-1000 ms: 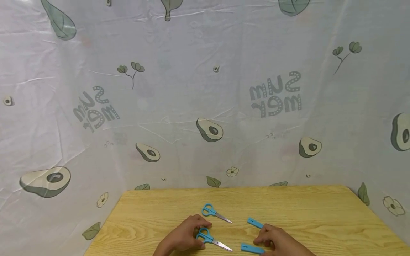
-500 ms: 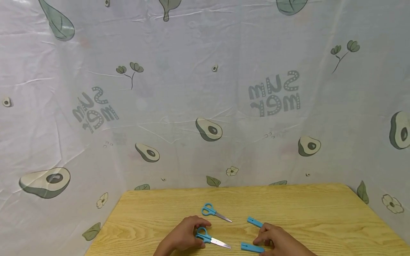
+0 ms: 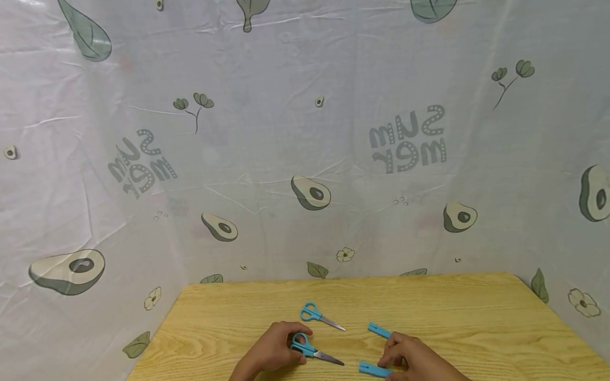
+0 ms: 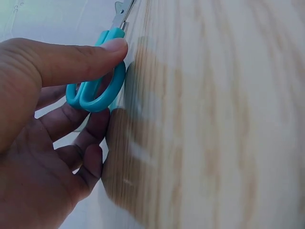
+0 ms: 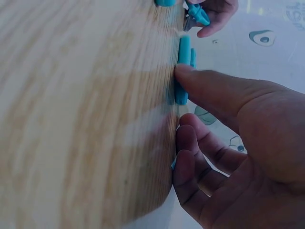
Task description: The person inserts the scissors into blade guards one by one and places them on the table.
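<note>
My left hand (image 3: pixel 274 346) pinches a pair of blue-handled scissors (image 3: pixel 303 345) by the handle, thumb on the near side, closed blades pointing right. In the left wrist view the thumb lies across the handle loops (image 4: pixel 97 98). A second pair of scissors (image 3: pixel 311 312) lies just beyond that hand. My right hand (image 3: pixel 412 359) has its thumb against a blue blade cap (image 3: pixel 373 369), its curled fingertips just behind it. Another blue cap (image 3: pixel 378 330) lies farther back, its right end hidden by the fingers. The right wrist view shows the thumb on the cap (image 5: pixel 184 50).
Everything is on a light wooden table (image 3: pixel 452 312). A pale sheet (image 3: pixel 267 137) printed with avocados and leaves hangs behind and around it. At the top edge of the right wrist view is another teal piece (image 5: pixel 165 2).
The scissors in my left hand have shifted slightly up and turned, their blades now darker. My right hand and the caps have barely moved. The far scissors lie as before.
</note>
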Action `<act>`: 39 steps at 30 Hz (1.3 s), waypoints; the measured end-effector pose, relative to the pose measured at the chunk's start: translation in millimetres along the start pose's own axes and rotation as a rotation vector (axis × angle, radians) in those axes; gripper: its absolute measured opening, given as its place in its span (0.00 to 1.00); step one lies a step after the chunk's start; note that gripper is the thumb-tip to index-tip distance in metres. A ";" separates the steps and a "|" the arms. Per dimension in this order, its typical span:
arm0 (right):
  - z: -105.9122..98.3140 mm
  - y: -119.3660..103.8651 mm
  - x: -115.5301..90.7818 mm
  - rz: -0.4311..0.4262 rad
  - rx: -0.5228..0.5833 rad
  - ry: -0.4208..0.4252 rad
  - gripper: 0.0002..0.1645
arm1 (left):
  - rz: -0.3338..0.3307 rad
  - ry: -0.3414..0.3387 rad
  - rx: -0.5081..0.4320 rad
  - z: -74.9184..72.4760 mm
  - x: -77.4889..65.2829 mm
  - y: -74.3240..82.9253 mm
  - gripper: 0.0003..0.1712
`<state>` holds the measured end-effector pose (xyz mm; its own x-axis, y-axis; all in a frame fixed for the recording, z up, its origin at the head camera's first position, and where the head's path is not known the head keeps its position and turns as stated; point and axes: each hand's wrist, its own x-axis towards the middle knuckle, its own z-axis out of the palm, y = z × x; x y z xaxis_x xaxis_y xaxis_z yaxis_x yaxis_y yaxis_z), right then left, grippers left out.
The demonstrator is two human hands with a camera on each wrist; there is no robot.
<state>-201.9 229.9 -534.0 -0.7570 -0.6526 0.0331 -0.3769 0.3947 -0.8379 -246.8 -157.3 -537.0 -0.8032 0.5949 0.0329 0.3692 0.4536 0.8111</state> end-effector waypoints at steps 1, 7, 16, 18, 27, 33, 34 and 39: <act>-0.2 -0.1 0.0 0.003 0.010 -0.001 0.11 | 0.000 0.007 -0.001 0.0 -0.2 -0.1 0.26; -0.9 -2.3 -0.3 0.033 0.052 -0.010 0.10 | -0.026 0.042 -0.020 -0.7 -2.6 3.3 0.23; -2.6 -5.4 2.1 0.096 0.080 0.002 0.06 | -0.026 0.054 -0.031 -5.6 -3.5 3.2 0.18; -2.9 -5.3 2.4 0.102 0.082 0.003 0.06 | -0.022 0.059 -0.036 -7.0 -3.9 3.4 0.16; -5.6 -5.5 -0.5 0.107 0.097 0.013 0.07 | -0.028 0.049 -0.127 -11.6 -5.8 7.7 0.12; -6.7 -7.2 -1.8 0.101 0.060 0.032 0.06 | -0.053 0.042 -0.192 -12.4 -6.9 9.8 0.12; -6.8 -7.3 -1.7 0.102 0.058 0.035 0.06 | -0.060 0.040 -0.202 -12.6 -7.2 10.1 0.12; -8.0 -6.4 -2.2 0.118 0.073 0.034 0.07 | -0.106 0.027 -0.273 -15.0 -8.8 11.0 0.11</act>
<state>-202.1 234.0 -524.4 -0.8117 -0.5818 -0.0510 -0.2449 0.4184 -0.8746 -242.6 -167.5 -519.6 -0.8442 0.5339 -0.0482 0.1458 0.3152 0.9378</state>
